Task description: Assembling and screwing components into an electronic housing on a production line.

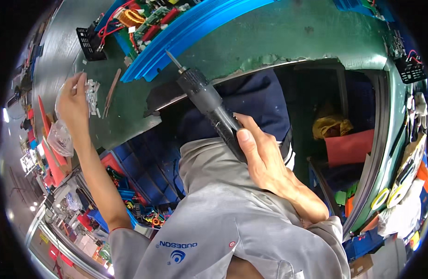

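Here, a power screwdriver (210,101) amid bench clutter

The grip of the right hand (266,160) encloses it above the lap, bit toward the blue housing (202,29) on the bench (293,44). The left hand (74,104) pinches beside small white pieces (92,96), contents untellable. Tweezers (113,89) lie between left hand and housing; a slotted black panel (89,45) sits nearby.

We are in an electronics workshop, judging by the green workbench (288,44), circuit board (154,17), blue metal case (195,26) and power screwdriver (205,95).
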{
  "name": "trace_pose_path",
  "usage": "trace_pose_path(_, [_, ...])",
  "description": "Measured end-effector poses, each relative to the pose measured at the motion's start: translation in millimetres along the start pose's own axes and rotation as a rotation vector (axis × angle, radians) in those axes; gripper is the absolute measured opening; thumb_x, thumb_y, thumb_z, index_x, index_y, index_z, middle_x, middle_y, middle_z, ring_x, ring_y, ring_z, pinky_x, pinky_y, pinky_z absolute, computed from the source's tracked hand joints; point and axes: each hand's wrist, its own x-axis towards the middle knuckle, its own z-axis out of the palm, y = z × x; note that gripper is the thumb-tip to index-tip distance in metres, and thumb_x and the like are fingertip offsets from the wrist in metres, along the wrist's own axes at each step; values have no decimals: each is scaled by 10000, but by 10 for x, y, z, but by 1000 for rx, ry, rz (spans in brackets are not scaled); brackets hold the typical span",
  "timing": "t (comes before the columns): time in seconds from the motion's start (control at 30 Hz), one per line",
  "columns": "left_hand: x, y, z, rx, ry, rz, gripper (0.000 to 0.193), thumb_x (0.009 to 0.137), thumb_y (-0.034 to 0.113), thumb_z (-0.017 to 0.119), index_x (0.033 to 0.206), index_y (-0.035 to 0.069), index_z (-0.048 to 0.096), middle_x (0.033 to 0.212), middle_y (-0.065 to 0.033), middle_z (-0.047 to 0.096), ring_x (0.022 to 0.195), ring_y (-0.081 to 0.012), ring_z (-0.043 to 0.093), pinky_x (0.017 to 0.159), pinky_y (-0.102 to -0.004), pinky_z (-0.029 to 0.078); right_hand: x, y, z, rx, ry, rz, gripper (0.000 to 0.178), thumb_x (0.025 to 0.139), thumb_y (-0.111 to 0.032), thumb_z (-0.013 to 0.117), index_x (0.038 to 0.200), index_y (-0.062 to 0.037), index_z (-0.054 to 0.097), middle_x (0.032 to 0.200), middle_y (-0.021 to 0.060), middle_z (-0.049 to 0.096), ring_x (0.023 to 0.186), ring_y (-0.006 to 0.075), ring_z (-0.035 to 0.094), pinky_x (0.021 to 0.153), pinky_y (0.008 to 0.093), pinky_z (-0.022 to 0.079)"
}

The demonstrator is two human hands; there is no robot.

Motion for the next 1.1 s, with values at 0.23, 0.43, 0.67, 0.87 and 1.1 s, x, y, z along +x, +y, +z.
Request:
trace_pose_path(0.23, [-169, 787, -351, -349, 68, -23, 264, 996, 155, 640, 1175, -35, 681, 1060, -81, 752, 942, -122, 702, 812, -207, 485, 39, 60, 26, 13, 39, -61, 430, 1078, -338, 436, 1318, 10, 511, 775, 224, 636, 709, 395, 656, 665, 438, 488])
trace_pose_path(0.43, [-317, 1516, -378, -224, -95, 339, 180, 940, 123, 681, 1081, 31, 744, 1125, -55, 733, 1016, -156, 691, 863, -252, 499, 95, 47, 40, -3, 53, -73, 436, 1076, -342, 440, 1325, 9, 511, 770, 228, 630, 720, 399, 654, 667, 434, 486])
trace_pose_path(0.67, [-49, 1709, -235, -25, -55, 841, 112, 862, 43, 718, 968, 49, 752, 1461, -85, 557, 1342, -272, 527, 1102, -354, 407, 151, 91, 21, 357, -107, 30, 667, 1084, -520, 294, 1358, 43, 525, 795, 46, 630, 721, 126, 572, 693, 275, 444])
trace_pose_path(0.87, [124, 1478, -105, -173, -321, 755, 86, 783, -15, 706, 860, 0, 670, 1497, -136, 511, 1429, -347, 419, 1187, -441, 307, 240, 207, -19, 660, -349, 270, 870, 1011, -694, 239, 1360, 47, 534, 753, 63, 649, 633, 108, 575, 607, 244, 437])
trace_pose_path(1.1, [65, 1509, -175, -374, -394, 622, 117, 763, 36, 754, 873, 23, 718, 1467, -111, 530, 1430, -337, 409, 1157, -457, 368, 88, 54, 18, 797, -335, 382, 933, 967, -742, 301, 1362, 82, 491, 686, 112, 610, 562, 173, 549, 536, 289, 428])
